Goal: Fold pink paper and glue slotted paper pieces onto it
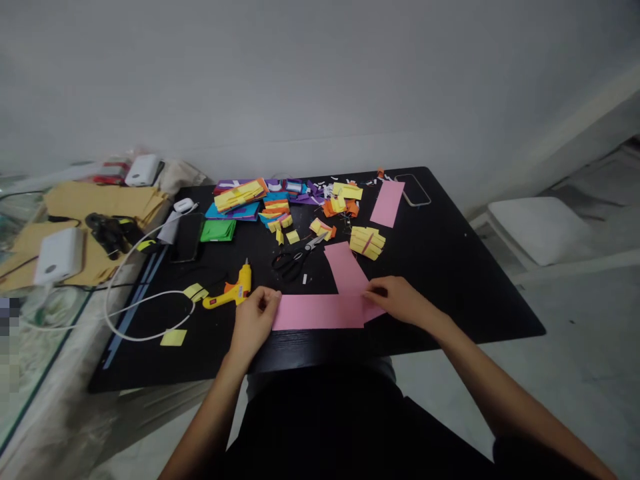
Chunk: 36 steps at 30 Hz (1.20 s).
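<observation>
Black tabletop (460, 287); long, flat pink paper strip (315, 312), left end pinched by left hand (256, 317); right hand (403, 301), hold unclear.

A grey wall (320, 80) is rising behind the black tabletop (450, 280); a white seat (535, 230) is standing at right; pale floor (565, 380) is showing below.

Dim, flat, cool light covers the scene, its source hard to tell; the grey wall (320, 87) beyond the tabletop's (450, 287) far edge darkens toward the upper corners. A faint sheen lies along the near edge, where the pink paper strip (315, 312) stays evenly lit. Past the right edge, the white stool (537, 230) looks soft and stretched by wide-angle distortion.
</observation>
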Motion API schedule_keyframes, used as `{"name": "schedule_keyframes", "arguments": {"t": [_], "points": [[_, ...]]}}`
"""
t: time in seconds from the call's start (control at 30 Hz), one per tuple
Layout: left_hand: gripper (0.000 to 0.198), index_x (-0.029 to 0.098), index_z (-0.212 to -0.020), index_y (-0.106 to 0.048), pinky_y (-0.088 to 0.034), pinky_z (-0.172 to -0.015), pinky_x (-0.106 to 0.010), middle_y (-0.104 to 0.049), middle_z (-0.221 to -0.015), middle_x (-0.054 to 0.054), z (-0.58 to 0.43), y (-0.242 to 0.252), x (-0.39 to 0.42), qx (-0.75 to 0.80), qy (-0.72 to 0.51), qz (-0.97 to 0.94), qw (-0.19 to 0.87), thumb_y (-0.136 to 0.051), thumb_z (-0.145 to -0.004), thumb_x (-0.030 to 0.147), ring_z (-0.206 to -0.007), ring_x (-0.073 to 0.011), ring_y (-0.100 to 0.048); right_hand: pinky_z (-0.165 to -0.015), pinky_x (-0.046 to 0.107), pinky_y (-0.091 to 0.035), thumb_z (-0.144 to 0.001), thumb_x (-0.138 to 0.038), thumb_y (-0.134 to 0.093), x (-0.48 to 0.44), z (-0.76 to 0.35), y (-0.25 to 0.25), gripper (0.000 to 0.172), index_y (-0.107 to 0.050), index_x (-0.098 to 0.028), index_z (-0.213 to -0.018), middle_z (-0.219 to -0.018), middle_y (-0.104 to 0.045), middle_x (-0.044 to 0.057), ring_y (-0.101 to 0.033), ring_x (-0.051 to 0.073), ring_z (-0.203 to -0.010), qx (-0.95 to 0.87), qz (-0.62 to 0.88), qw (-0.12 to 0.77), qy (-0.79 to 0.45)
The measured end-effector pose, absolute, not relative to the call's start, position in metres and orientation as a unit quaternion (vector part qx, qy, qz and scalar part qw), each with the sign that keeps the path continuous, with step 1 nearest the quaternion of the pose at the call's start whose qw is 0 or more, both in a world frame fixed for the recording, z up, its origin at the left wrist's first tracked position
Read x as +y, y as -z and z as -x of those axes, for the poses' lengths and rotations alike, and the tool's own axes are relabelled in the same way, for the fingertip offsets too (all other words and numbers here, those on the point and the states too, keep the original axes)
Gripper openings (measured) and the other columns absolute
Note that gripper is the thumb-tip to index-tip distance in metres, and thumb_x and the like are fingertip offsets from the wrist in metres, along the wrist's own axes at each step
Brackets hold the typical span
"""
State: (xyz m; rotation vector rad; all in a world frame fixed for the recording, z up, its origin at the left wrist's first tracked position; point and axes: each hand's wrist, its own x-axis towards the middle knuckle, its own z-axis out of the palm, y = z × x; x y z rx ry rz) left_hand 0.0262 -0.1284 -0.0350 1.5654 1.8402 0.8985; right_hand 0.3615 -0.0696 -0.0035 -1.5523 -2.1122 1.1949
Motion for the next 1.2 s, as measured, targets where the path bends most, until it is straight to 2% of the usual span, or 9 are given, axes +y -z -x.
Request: {"name": "schedule_keyframes", "arguments": {"t": [0.07,0.13,0.23,0.4,0.57,0.77,0.87,0.97,1.2], "points": [[0.028,0.020,-0.087,-0.068,-0.054,-0.070,-0.032,-0.070,-0.075,-0.003,-0.030,0.037,-0.133,0.693,-0.321,-0.599,0.243,-0.059,-0.098,0.044,-0.069,-0.0210,-0.067,-0.099,0.051,-0.057,-0.099,-0.028,-0.064,-0.083,-0.351,0.010,0.019,-0.080,-0.017,-0.099,-0.106,-0.078,0.014,-0.072,0.030,-0.103,-0.731,0.559,0.176,-0.349],[0.024,0.018,-0.100,-0.071,-0.058,-0.087,-0.042,-0.075,-0.094,-0.010,-0.036,0.038,-0.138,0.694,-0.310,-0.618,0.202,-0.061,-0.097,0.039,-0.088,-0.0284,-0.072,-0.113,0.055,-0.051,-0.100,-0.022,-0.063,-0.099,-0.336,0.018,0.020,-0.078,-0.019,-0.111,-0.120,-0.075,0.015,-0.068,0.032,-0.122,-0.747,0.550,0.213,-0.309],[0.031,0.015,-0.120,-0.073,-0.050,-0.111,-0.059,-0.071,-0.130,-0.022,-0.048,0.042,-0.149,0.672,-0.298,-0.660,0.153,-0.061,-0.098,0.034,-0.125,-0.0390,-0.066,-0.110,0.052,-0.058,-0.104,-0.016,-0.057,-0.123,-0.312,0.032,0.024,-0.079,-0.019,-0.114,-0.122,-0.076,0.015,-0.071,0.030,-0.119,-0.836,0.420,0.241,-0.259],[0.043,0.018,-0.140,-0.069,-0.050,-0.118,-0.060,-0.065,-0.154,-0.018,-0.061,0.057,-0.164,0.544,-0.228,-0.803,0.086,-0.050,-0.102,0.011,-0.143,-0.0357,-0.061,-0.117,0.058,-0.056,-0.106,-0.013,-0.056,-0.141,-0.293,0.047,0.029,-0.077,-0.014,-0.125,-0.138,-0.075,0.019,-0.068,0.033,-0.135,-0.887,0.365,0.200,-0.203],[0.057,0.019,-0.154,-0.060,-0.048,-0.123,-0.061,-0.062,-0.159,-0.016,-0.058,0.071,-0.167,0.510,-0.190,-0.834,0.095,-0.047,-0.099,0.005,-0.152,-0.0336,-0.056,-0.122,0.060,-0.052,-0.104,-0.008,-0.049,-0.140,-0.293,0.049,0.038,-0.076,-0.015,-0.130,-0.147,-0.071,0.020,-0.063,0.033,-0.144,-0.887,0.376,0.184,-0.193],[0.059,0.011,-0.155,-0.057,-0.046,-0.126,-0.061,-0.058,-0.162,-0.020,-0.058,0.074,-0.169,0.512,-0.165,-0.837,0.096,-0.045,-0.098,0.003,-0.154,-0.0345,-0.054,-0.127,0.059,-0.048,-0.093,0.004,-0.036,-0.145,-0.277,0.059,0.060,-0.064,-0.004,-0.145,-0.156,-0.062,0.025,-0.052,0.032,-0.155,-0.892,0.356,0.179,-0.213],[0.057,0.010,-0.155,-0.057,-0.047,-0.126,-0.061,-0.058,-0.162,-0.020,-0.059,0.074,-0.170,0.517,-0.163,-0.834,0.103,-0.046,-0.099,0.005,-0.154,-0.0345,-0.054,-0.128,0.056,-0.048,-0.093,0.004,-0.035,-0.148,-0.271,0.062,0.059,-0.062,-0.002,-0.145,-0.158,-0.061,0.026,-0.052,0.031,-0.155,-0.882,0.365,0.187,-0.234],[0.055,0.013,-0.155,-0.057,-0.048,-0.125,-0.059,-0.058,-0.163,-0.018,-0.059,0.074,-0.171,0.522,-0.168,-0.828,0.114,-0.047,-0.101,0.007,-0.154,-0.0333,-0.053,-0.126,0.059,-0.049,-0.093,0.001,-0.041,-0.151,-0.275,0.061,0.057,-0.063,-0.008,-0.145,-0.158,-0.061,0.024,-0.055,0.032,-0.153,-0.863,0.397,0.186,-0.249],[0.051,0.011,-0.152,-0.058,-0.050,-0.122,-0.058,-0.063,-0.157,-0.019,-0.059,0.072,-0.171,0.521,-0.173,-0.828,0.114,-0.046,-0.103,0.008,-0.149,-0.0340,-0.058,-0.122,0.063,-0.053,-0.095,-0.002,-0.045,-0.160,-0.306,0.049,0.053,-0.062,-0.012,-0.144,-0.156,-0.065,0.021,-0.061,0.036,-0.147,-0.820,0.505,0.165,-0.213]]}}
